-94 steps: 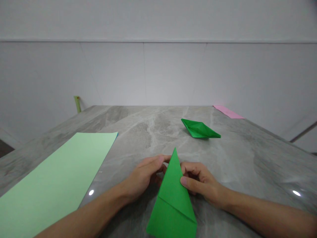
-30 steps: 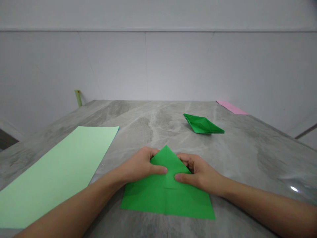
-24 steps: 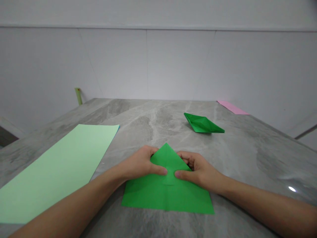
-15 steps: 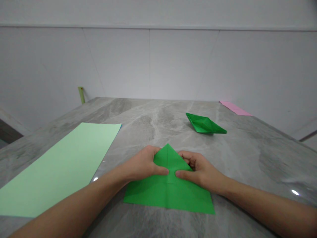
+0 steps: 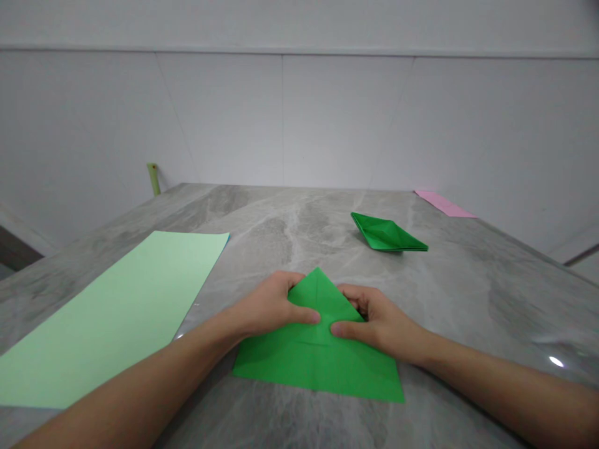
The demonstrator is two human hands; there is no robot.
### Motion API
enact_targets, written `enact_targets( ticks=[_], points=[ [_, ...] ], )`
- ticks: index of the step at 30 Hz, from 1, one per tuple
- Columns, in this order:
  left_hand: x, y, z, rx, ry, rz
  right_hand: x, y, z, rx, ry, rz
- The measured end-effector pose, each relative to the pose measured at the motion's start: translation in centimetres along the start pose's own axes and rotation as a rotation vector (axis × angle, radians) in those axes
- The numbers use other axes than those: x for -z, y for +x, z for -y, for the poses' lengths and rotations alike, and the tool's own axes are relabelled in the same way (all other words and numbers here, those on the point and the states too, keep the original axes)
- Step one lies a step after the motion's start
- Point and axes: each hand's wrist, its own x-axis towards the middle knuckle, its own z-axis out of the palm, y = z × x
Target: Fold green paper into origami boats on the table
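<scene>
A dark green folded paper (image 5: 318, 362) lies on the grey marble table (image 5: 468, 293) right in front of me, with a triangular peak pointing away. My left hand (image 5: 269, 308) pinches the left side of that peak, thumb on top and fingers curled under the paper. On the peak's right side my right hand (image 5: 377, 318) pinches the same way. The two thumbs almost meet at the middle crease.
A large light green sheet (image 5: 112, 312) lies flat at the left. A finished dark green paper boat (image 5: 386, 234) sits further back at the right. A pink sheet (image 5: 444, 204) lies at the far right edge. A small green post (image 5: 153, 178) stands at the far left corner.
The paper stood as a narrow upright triangle three seconds ago; it now lies spread wide and flat. Over the last second both hands have kept their pinch at the peak, barely shifting.
</scene>
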Motion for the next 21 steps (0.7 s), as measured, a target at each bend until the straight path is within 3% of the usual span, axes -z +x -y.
enact_targets(
  ticks=[6, 8, 11, 13, 16, 21],
  points=[
    [0.1, 0.2, 0.2, -0.101, 0.104, -0.111, -0.1, 0.1, -0.1, -0.008, -0.059, -0.042],
    [0.4, 0.4, 0.6, -0.152, 0.175, -0.191, 0.3, 0.1, -0.2, 0.036, -0.27, -0.192],
    [1.0, 0.6, 1.4, -0.229, 0.372, -0.271, 1.1, -0.1, -0.6, 0.231, -0.797, -0.484],
    [1.3, 0.7, 1.9, -0.308, 0.542, -0.301, 1.6, -0.2, -0.8, 0.396, -1.066, -0.559],
    [1.4, 0.7, 2.2, -0.452, 0.703, -0.246, 1.7, -0.4, -0.9, 0.521, -1.265, -0.571],
    [0.9, 0.7, 2.2, -0.572, 0.7, -0.102, 0.9, -0.4, -0.8, 0.45, -1.253, -0.389]
  ],
)
